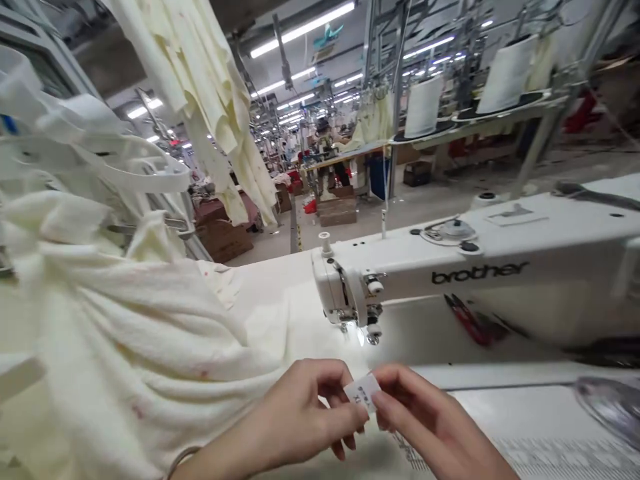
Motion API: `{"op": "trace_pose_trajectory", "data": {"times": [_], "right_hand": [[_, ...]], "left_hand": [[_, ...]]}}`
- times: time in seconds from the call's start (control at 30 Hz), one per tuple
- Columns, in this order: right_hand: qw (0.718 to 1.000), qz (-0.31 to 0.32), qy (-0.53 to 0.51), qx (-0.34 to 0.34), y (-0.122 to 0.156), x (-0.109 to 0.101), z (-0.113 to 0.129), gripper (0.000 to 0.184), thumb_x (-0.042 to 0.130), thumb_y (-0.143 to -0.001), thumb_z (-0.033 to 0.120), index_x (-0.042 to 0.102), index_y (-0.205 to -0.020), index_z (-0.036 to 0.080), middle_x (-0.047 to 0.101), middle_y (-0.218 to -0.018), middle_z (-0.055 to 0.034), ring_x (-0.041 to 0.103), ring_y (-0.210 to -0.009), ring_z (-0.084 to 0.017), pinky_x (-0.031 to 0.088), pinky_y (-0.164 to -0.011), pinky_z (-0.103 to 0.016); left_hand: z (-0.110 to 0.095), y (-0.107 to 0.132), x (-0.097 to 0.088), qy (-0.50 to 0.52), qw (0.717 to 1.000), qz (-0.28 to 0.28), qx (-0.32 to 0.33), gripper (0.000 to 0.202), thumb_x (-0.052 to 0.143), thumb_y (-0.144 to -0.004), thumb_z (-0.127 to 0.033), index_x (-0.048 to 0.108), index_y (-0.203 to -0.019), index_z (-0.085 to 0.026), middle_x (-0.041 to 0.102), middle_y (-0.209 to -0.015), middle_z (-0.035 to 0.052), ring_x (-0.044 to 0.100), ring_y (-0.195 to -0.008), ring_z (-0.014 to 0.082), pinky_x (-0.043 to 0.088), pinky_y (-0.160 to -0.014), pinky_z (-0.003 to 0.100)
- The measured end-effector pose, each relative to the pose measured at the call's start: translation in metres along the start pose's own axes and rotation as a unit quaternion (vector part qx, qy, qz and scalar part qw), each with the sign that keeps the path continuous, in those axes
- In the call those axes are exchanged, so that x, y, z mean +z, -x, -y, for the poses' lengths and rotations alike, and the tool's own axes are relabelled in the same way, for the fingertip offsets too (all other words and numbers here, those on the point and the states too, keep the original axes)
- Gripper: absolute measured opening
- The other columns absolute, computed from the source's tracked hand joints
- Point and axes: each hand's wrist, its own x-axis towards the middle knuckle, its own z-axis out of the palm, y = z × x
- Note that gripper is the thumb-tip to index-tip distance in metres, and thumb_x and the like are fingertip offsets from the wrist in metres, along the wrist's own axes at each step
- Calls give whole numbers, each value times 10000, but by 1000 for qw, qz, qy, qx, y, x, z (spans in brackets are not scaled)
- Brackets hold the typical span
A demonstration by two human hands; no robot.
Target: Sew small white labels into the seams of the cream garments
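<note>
Low in the view, at about six o'clock, the person's left hand (305,413) and right hand (425,427) meet over the white counter (500,407), and both pinch a small white label (363,392) between thumb and fingertips, the other fingers loosely curled. The label carries a few dark printed marks, too small to read. It is held just in front of the needle area of a white sewing machine (500,267), which stretches from the centre toward three o'clock and bears the word "brother" in dark lowercase letters on its arm. A red mark shows lower on the machine body, its wording unreadable. At nine o'clock a heap of cream fabric (125,347) lies over the counter and reaches close to the left hand. Toward eleven o'clock more cream garment pieces (210,100) hang from above. At one o'clock white thread cones (424,107) stand on a rack, and the factory floor behind holds other workstations under strip lights.
</note>
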Motion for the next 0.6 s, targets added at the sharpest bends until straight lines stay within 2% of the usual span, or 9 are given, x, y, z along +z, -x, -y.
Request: {"op": "trace_pose_trajectory", "data": {"times": [0.1, 0.17, 0.27, 0.4, 0.6], "right_hand": [[998, -42, -42, 21, -6, 11, 10, 401, 582, -821, 560, 543, -677, 189, 484, -637, 26, 463, -613, -110, 400, -593, -192], [996, -64, -51, 26, -6, 15, 7, 390, 596, -813, 552, 546, -680, 188, 463, -637, 29, 435, -616, -110, 372, -593, -204], [995, -72, -57, 36, -4, 17, 3, 360, 597, -811, 531, 555, -692, 194, 458, -640, 33, 429, -621, -112, 360, -598, -213], [995, -75, -56, 43, -5, 17, 5, 345, 573, -820, 521, 550, -703, 197, 456, -641, 35, 430, -627, -114, 354, -599, -216], [994, -79, -59, 49, -6, 18, 4, 371, 571, -826, 536, 530, -694, 192, 461, -651, 31, 440, -634, -117, 362, -620, -224]], "left_hand": [[1, -3, 1, -48, 998, -27, 2, 223, 639, -750, -347, 556, -733, -141, 554, -644, -2, 530, -557, 96, 438, -526, 195], [0, -5, -2, -41, 997, -59, 25, 254, 663, -741, -374, 578, -768, -136, 569, -690, 10, 527, -621, 99, 424, -569, 193], [1, -8, -4, 24, 995, -81, 51, 318, 679, -728, -427, 584, -768, -127, 579, -690, 23, 538, -650, 111, 444, -619, 211], [4, -11, -5, 70, 993, -83, 40, 363, 707, -698, -462, 574, -730, -126, 583, -621, 23, 549, -600, 113, 464, -612, 227], [6, -15, -3, 82, 993, -89, 16, 380, 734, -678, -464, 586, -742, -120, 593, -616, 19, 558, -593, 103, 472, -607, 215]]}}
